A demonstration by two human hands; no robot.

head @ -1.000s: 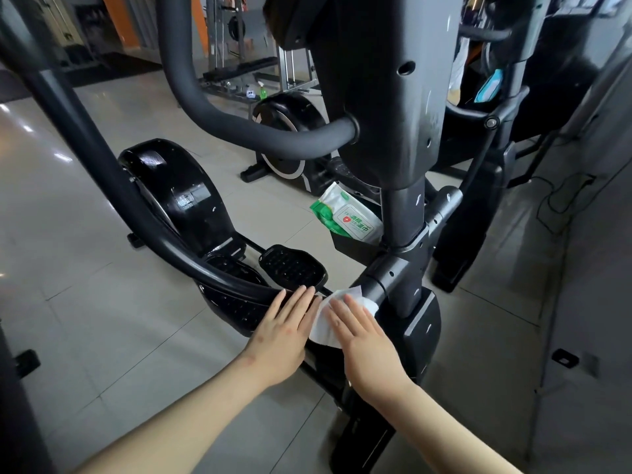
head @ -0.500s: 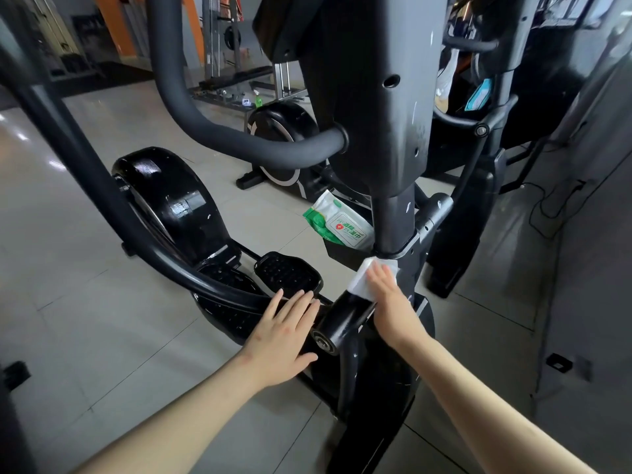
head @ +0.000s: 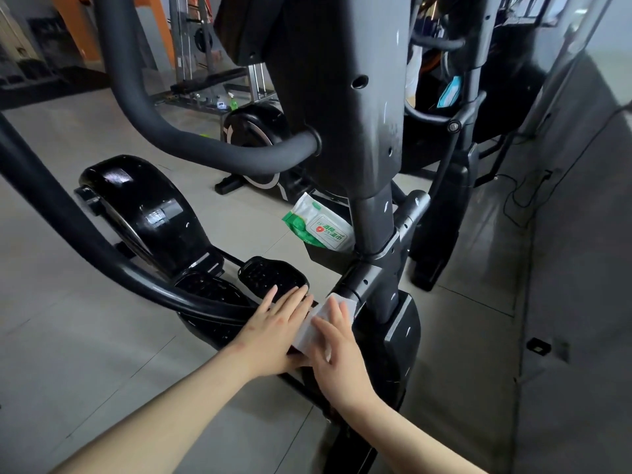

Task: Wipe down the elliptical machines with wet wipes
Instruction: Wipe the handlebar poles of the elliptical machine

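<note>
A black elliptical machine (head: 345, 107) fills the middle of the view, with its grey upright post and curved black swing arm (head: 85, 248). My right hand (head: 337, 350) presses a white wet wipe (head: 313, 325) flat onto the lower joint of the arm, just below the post. My left hand (head: 273, 331) lies flat beside it on the same bar, fingers spread, touching the wipe's left edge. A green and white pack of wet wipes (head: 318, 227) sits in a black holder on the post.
Black pedals (head: 270, 275) and the glossy flywheel cover (head: 136, 206) lie to the left. Another exercise machine (head: 256, 131) stands behind, more equipment at the back right. A grey wall (head: 581, 268) with cables runs along the right. The floor is pale tile.
My right hand has slid the wipe down from the post's base to the lower arm joint, next to my left hand. My left hand has stayed on the bar.
</note>
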